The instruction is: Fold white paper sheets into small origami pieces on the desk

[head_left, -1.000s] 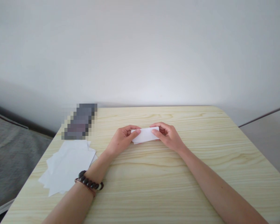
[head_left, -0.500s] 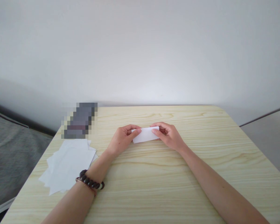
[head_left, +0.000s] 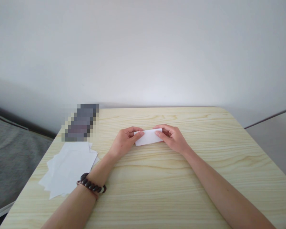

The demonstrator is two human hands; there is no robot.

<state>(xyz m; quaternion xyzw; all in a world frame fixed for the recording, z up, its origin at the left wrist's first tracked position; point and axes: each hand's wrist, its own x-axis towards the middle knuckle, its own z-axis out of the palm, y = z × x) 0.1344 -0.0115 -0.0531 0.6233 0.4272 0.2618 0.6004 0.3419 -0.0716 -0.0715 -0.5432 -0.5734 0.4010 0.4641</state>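
Note:
A narrow strip of folded white paper point(head_left: 148, 137) is held between my two hands over the middle of the table, tilted slightly up to the right. My left hand point(head_left: 125, 140) pinches its left end, thumb on the near face and fingers behind. At the other end, my right hand point(head_left: 173, 136) grips the paper in the same way, with the thumb on top. The fingertips behind the paper are partly hidden. A dark bead bracelet point(head_left: 89, 184) circles my left wrist.
Several loose white sheets point(head_left: 71, 168) lie fanned in a pile left of my left forearm. Behind them is a dark, pixelated flat object point(head_left: 82, 122). The light wood-grain table point(head_left: 143, 197) meets a white wall point(head_left: 157, 57) at its far edge. Grey fabric point(head_left: 11, 165) shows at the left.
Both hands keep their hold on the folded paper with almost no movement. The whole view has shifted very slightly.

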